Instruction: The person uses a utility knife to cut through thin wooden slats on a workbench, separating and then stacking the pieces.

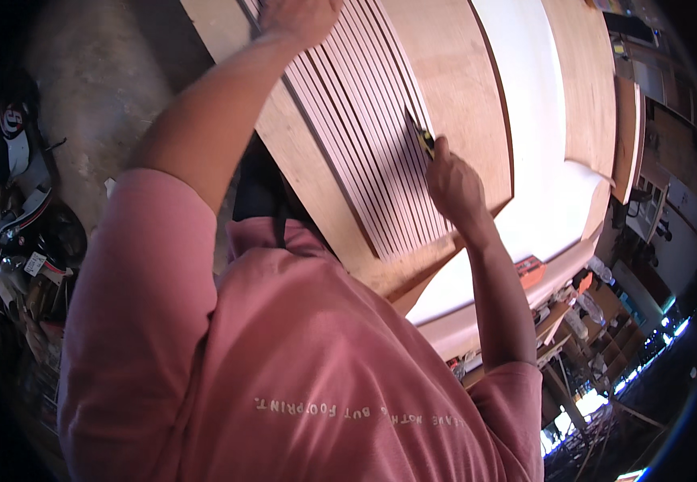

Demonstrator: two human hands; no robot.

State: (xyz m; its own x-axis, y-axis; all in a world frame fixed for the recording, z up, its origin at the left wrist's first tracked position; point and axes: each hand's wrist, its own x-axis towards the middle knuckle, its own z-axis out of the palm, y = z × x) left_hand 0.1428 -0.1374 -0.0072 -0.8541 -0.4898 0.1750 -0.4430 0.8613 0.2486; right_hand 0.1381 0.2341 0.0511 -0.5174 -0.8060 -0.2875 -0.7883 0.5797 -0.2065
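A long panel of narrow pale pinkish slats with dark grooves (356, 136) lies at a slant on a plywood sheet (445, 60). My right hand (454, 185) is closed round a yellow-and-black utility knife (425, 143). The knife's dark blade points up and left, over the slats near the panel's right edge; whether it cuts in cannot be made out. Up at the top edge of the view, my left hand (304, 20) rests on the far part of the panel. Its fingers are mostly cut off by the picture's edge.
A white sheet (529, 104) and more plywood (581, 80) lie to the right. An orange-red box (530, 271) sits beyond my right forearm, near plastic bottles (575, 321) and wooden shelving (617, 325). A motorcycle (31, 229) stands at the left on the concrete floor (91, 80).
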